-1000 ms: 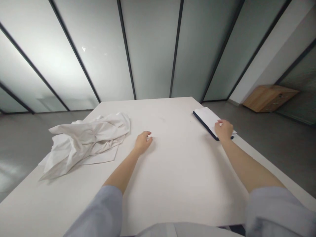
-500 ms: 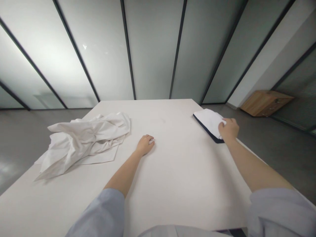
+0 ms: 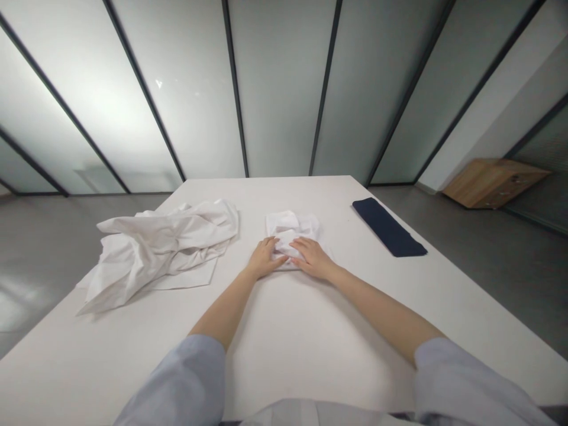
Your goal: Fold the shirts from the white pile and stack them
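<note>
Small white cloth (image 3: 290,228) lies in the middle of the table (image 3: 310,337), between a crumpled white garment (image 3: 164,242) and a dark blue folded cloth (image 3: 389,226). The left hand (image 3: 262,257) and the right hand (image 3: 313,258) rest on its near edge, with fingers flat and slightly apart, gripping nothing.

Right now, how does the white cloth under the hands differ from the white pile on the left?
Size: the cloth is small; the pile is far larger.
Pose: the cloth is a compact bundle; the pile sprawls, crumpled, with a flat layer under it.
Contact: the left hand and right hand rest on the cloth's near edge; no hand touches the pile.
Shared: both are white fabric lying on the table.
</note>
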A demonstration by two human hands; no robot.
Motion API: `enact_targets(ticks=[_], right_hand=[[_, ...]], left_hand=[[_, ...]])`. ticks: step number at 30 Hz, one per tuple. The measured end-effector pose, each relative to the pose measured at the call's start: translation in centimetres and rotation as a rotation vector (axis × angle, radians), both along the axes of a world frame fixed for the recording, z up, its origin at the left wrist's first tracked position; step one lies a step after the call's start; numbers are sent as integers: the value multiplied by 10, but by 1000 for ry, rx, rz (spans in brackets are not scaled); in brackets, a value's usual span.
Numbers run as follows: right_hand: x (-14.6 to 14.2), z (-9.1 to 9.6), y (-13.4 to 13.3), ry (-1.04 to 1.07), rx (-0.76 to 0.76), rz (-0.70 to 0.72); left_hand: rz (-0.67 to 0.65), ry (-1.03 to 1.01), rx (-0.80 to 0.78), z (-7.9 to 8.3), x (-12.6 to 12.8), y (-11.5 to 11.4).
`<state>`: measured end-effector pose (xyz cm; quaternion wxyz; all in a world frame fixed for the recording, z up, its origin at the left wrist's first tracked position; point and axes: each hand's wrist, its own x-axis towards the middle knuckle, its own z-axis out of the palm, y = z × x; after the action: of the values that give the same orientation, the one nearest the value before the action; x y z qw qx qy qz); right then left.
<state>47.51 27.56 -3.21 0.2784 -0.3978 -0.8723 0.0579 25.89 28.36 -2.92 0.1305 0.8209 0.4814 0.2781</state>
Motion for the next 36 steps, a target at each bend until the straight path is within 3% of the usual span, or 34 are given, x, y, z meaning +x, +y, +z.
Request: enact_targets(ticks=[7, 15, 18, 20, 23, 25, 27, 29, 32, 34, 36], right_hand=[[7, -10, 14, -64, -36, -386], [42, -11, 34, 438, -100, -679], [34, -6, 26, 517, -81, -588], [20, -1, 15, 490, -56, -404], [-2, 4, 0, 358, -41, -16], [-7, 4, -4, 302, -35, 117], [-3, 2, -1, 319, -18, 63], [5, -3, 7, 341, -11, -82], [14, -9, 16, 264, -47, -235], [13, -11, 17, 186, -74, -202], [7, -13, 14, 135, -96, -65]], left_hand=[[8, 50, 6, -4, 3, 0], [100, 148, -32, -5, 3, 6], [107, 189, 29, 0, 5, 2], [49, 199, 77, 3, 10, -4], [-20, 199, 96, 5, 17, -7], [12, 192, 46, 5, 19, -5], [107, 162, -40, 5, 17, 0], [207, 115, -116, 6, 13, 5], [171, 45, -126, 8, 9, 6], [79, 12, -81, 11, 10, 2], [34, 4, -33, 11, 15, -2]])
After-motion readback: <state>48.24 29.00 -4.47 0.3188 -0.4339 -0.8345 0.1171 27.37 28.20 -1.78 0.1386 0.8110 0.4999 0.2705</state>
